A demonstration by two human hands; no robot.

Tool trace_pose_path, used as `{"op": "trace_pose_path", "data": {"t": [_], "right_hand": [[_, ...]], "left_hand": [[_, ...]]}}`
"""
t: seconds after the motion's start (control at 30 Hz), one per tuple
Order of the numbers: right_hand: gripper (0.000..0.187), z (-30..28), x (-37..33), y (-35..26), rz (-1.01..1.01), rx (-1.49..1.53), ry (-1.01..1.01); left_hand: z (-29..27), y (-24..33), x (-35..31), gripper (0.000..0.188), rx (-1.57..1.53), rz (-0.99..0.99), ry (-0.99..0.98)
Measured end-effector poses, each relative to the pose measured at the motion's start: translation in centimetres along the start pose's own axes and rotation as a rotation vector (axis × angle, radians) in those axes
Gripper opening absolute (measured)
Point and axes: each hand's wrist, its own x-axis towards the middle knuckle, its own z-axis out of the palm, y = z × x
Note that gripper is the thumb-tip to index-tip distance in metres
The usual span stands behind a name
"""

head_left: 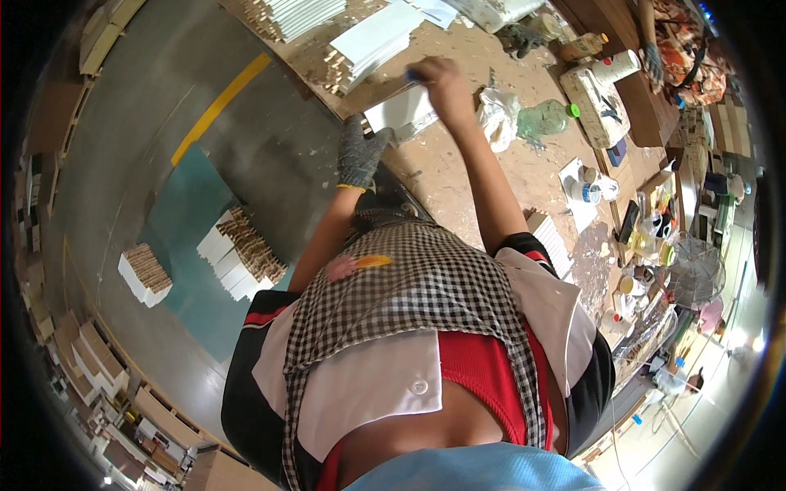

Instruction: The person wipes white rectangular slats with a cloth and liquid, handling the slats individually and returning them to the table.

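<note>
My left hand (360, 154), in a grey knit glove with a yellow cuff, grips the near-left end of a white board (403, 111) at the table's edge. Its thumb and fingers lie on either side of that end. My bare right hand (446, 88) is raised over the board's far end with its fingers closed. A small dark-blue thing (413, 75) shows at its fingertips; motion blur hides what it is. Just beyond the board lies a stack of white boards (375, 41) with bare, wood-coloured ends.
The worktable (458, 176) is stained. To the right are a crumpled white cloth (497, 119), a green-capped clear bottle (544, 120) and a white container (596, 106). On the floor at left, board stacks (237, 254) stand on a green sheet (184, 213). Another person (692, 53) is at far right.
</note>
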Motion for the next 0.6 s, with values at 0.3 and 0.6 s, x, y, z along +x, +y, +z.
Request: {"op": "trace_pose_path", "data": {"t": [0.3, 0.6], "right_hand": [[0.033, -2.3, -1.1, 6.7, 0.100, 0.094, -0.059], [0.037, -2.5, -0.8, 7.8, 0.003, -0.200, -0.040]], "left_hand": [[-0.3, 0.9, -0.1, 0.050, 0.157, 0.084, 0.045], [-0.1, 1.7, -0.2, 0.043, 0.042, -0.041, 0.024]]}}
